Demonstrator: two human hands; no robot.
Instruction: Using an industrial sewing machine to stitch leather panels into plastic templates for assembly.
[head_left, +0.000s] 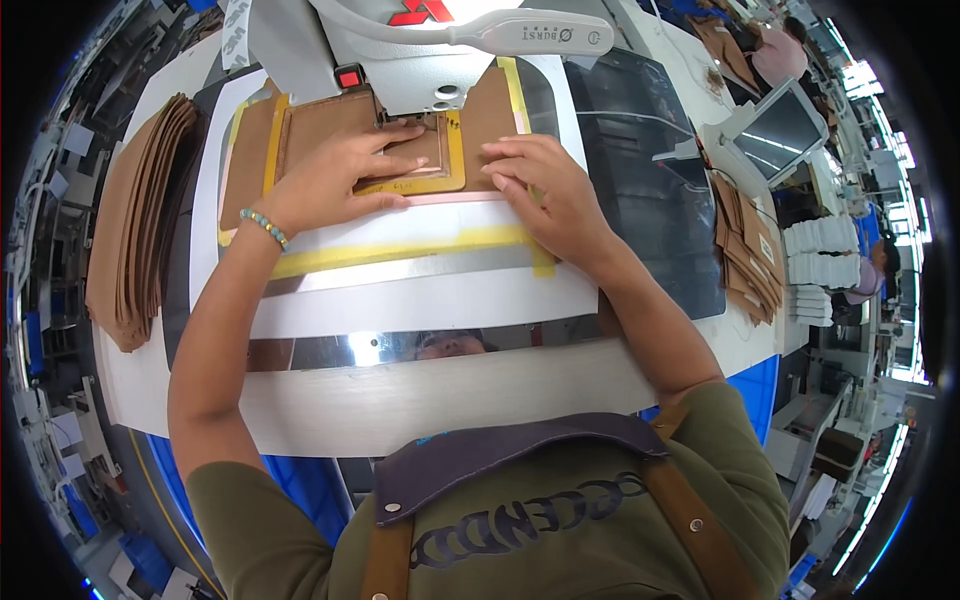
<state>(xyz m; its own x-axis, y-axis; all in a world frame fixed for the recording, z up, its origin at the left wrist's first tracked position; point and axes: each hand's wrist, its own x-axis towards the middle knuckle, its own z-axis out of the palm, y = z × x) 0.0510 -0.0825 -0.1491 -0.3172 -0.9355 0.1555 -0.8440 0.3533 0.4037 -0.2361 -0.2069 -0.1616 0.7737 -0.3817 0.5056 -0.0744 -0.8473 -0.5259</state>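
Observation:
My left hand [338, 178], a beaded bracelet at its wrist, lies with fingers spread on a yellow-edged frame [440, 184] and the brown fabric [330, 128] within it. Its fingertips reach close under the white head of a sewing machine [420, 82]; the needle area is mostly hidden. My right hand [545, 192] rests at the right edge of a brown fabric piece [487, 115], its fingers loosely bent and nothing visible in them. Beneath both hands is a white sheet [420, 305] with strips of yellow tape [400, 256] on it.
A stack of brown fabric pieces [140, 225] stands at the left. More brown pieces [748, 245] lie at the right, past a dark glossy panel [650, 190]. A tilted screen [775, 130] stands at the far right. A white handheld-shaped device [535, 33] hangs above the machine.

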